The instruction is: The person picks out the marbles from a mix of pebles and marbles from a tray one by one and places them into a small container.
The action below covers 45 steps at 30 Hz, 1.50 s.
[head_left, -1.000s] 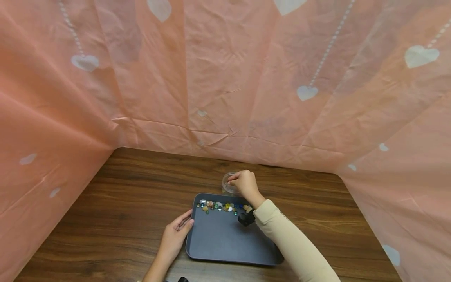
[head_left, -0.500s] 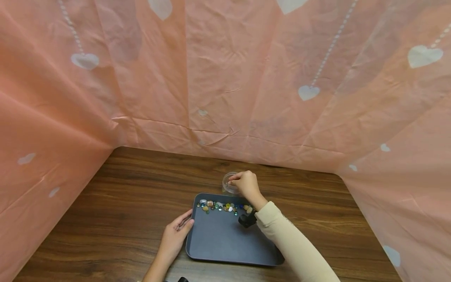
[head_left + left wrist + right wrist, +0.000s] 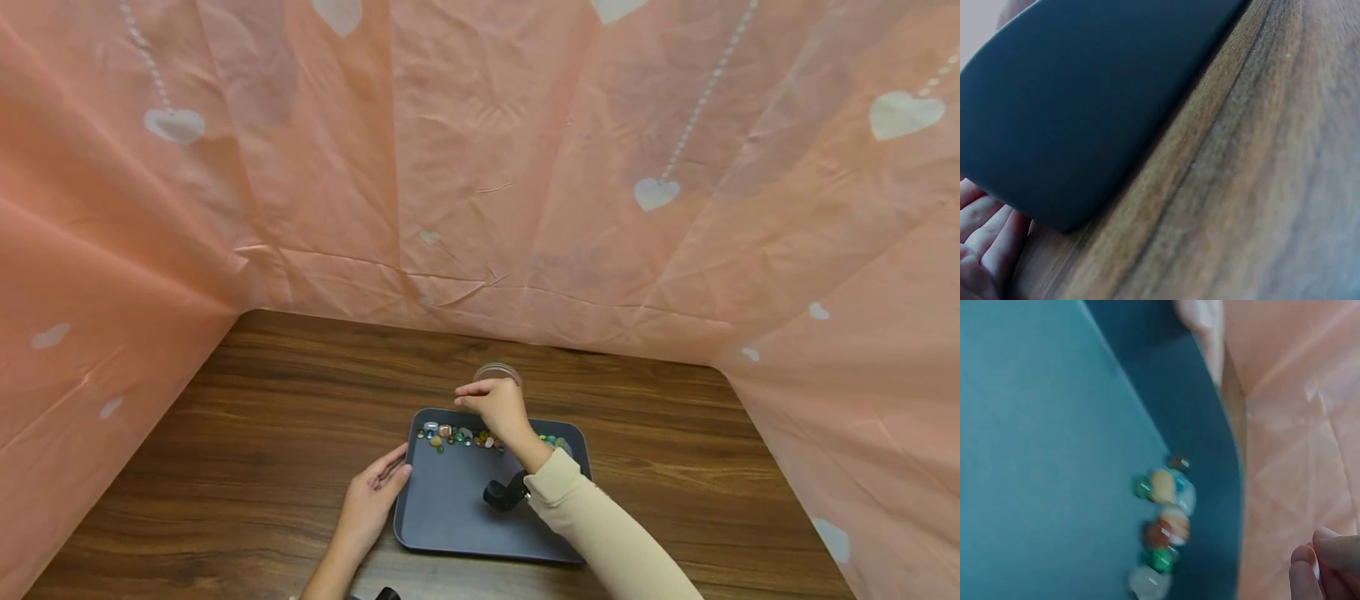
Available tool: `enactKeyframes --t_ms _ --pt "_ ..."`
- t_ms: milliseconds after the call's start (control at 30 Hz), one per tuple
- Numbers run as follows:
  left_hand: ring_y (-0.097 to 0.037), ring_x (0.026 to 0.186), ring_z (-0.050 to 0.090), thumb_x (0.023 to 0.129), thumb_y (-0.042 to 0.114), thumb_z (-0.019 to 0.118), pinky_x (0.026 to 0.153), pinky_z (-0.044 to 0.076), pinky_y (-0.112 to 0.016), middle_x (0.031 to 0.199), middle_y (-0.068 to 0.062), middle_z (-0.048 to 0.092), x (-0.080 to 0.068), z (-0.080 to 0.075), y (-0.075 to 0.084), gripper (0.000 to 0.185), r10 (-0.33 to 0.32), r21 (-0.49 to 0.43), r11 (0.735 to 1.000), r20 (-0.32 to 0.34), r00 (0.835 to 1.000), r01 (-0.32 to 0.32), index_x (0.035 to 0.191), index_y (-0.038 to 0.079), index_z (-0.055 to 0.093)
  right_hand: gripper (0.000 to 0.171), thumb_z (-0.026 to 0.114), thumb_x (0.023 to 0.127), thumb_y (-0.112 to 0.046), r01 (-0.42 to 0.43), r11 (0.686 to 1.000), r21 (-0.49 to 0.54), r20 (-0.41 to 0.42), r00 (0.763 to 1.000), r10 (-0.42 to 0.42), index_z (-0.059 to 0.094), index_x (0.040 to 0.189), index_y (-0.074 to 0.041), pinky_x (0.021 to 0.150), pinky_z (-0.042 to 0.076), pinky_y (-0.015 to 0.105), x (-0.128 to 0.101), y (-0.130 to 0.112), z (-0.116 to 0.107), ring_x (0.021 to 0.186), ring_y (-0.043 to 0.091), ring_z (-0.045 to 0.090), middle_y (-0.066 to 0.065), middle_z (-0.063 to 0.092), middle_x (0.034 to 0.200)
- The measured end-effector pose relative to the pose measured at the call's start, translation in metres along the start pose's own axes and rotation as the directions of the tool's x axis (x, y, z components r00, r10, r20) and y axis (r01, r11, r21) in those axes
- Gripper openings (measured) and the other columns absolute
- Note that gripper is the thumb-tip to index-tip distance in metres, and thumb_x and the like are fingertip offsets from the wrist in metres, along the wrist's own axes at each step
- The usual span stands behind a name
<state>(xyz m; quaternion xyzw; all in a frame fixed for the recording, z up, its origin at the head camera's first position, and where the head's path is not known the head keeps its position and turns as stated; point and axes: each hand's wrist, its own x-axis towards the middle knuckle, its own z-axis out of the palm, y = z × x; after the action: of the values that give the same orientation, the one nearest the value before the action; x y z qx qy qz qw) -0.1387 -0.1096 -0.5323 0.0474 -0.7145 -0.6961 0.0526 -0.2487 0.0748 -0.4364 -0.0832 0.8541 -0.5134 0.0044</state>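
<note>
Pebbles of coloured glass and polished stone (image 3: pixel 468 437) lie in a row along the far edge of a dark grey rectangular plastic tray (image 3: pixel 450 508), which sits on a brown wood-grain desk (image 3: pixel 262 400). At twelve o'clock from the tray, just past its rim, stands a small clear round container (image 3: pixel 498 372). Over the pebble row hangs the right hand (image 3: pixel 495 406), fingers drawn together with tips narrow; whether it holds a pebble cannot be told. At nine o'clock the left hand (image 3: pixel 372 500) rests relaxed against the tray's edge, fingers (image 3: pixel 985 234) loosely extended. Peach plastic sheeting printed with white hearts (image 3: pixel 480 167) surrounds the desk.
</note>
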Motion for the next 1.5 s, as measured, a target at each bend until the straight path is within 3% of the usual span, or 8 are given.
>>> enactKeyframes --t_ms 133,433,833,1233,1333,1500 --pt "-0.038 0.128 0.056 0.097 0.010 0.064 0.097 0.050 -0.013 0.136 -0.027 0.059 0.000 0.000 -0.001 0.042 -0.003 -0.008 1.000 0.002 1.000 0.003 0.133 -0.009 0.056 0.009 0.079 0.081 -0.006 0.008 1.000 -0.018 0.046 0.999 -0.008 0.080 0.088 -0.001 0.063 0.053 0.019 -0.007 0.004 0.012 0.080 0.017 0.072 0.014 0.078 0.091" --pt "-0.038 0.129 0.055 0.097 0.011 0.063 0.093 0.047 -0.006 0.136 -0.027 0.059 0.000 -0.001 -0.002 0.042 0.008 -0.018 1.000 0.011 1.000 -0.007 0.134 -0.009 0.056 0.008 0.079 0.080 -0.005 0.015 0.998 -0.063 0.137 0.991 -0.006 0.080 0.088 -0.002 0.061 0.053 0.016 -0.013 0.013 0.032 0.073 0.006 0.066 0.012 0.078 0.089" --pt "-0.038 0.128 0.056 0.097 0.011 0.064 0.093 0.047 -0.006 0.135 -0.027 0.059 -0.001 -0.001 -0.002 0.043 0.009 -0.025 1.000 0.011 1.000 -0.009 0.134 -0.008 0.056 0.007 0.080 0.080 -0.003 0.096 0.983 -0.158 0.152 0.986 -0.071 0.080 0.086 -0.002 0.063 0.056 0.018 -0.010 0.014 0.048 0.080 0.016 0.071 0.012 0.078 0.089" --pt "-0.037 0.129 0.056 0.097 0.011 0.064 0.094 0.047 -0.006 0.136 -0.026 0.059 0.000 -0.002 -0.001 0.043 0.003 -0.023 1.000 0.014 1.000 -0.002 0.134 -0.007 0.056 0.008 0.080 0.076 0.002 0.130 0.964 -0.231 0.175 0.980 -0.090 0.080 0.084 0.000 0.053 0.049 0.013 -0.010 0.017 0.055 0.064 0.005 0.061 0.011 0.078 0.082" --pt "-0.037 0.129 0.056 0.097 0.011 0.063 0.094 0.047 -0.006 0.136 -0.026 0.059 0.000 -0.002 0.000 0.042 0.000 -0.028 1.000 0.016 1.000 0.000 0.135 -0.007 0.056 0.009 0.080 0.075 0.003 0.164 0.950 -0.266 0.192 0.975 -0.115 0.079 0.084 0.000 0.053 0.050 0.014 -0.011 0.016 0.056 0.065 0.008 0.065 0.012 0.078 0.082" --pt "-0.036 0.129 0.056 0.097 0.011 0.063 0.094 0.047 -0.006 0.137 -0.025 0.059 0.001 -0.001 -0.001 0.042 0.000 -0.029 1.000 0.014 1.000 0.001 0.135 -0.006 0.056 0.009 0.081 0.075 0.001 0.239 0.903 -0.357 0.220 0.961 -0.168 0.080 0.084 -0.001 0.061 0.056 0.017 -0.014 0.014 0.057 0.080 0.019 0.074 0.011 0.078 0.087"
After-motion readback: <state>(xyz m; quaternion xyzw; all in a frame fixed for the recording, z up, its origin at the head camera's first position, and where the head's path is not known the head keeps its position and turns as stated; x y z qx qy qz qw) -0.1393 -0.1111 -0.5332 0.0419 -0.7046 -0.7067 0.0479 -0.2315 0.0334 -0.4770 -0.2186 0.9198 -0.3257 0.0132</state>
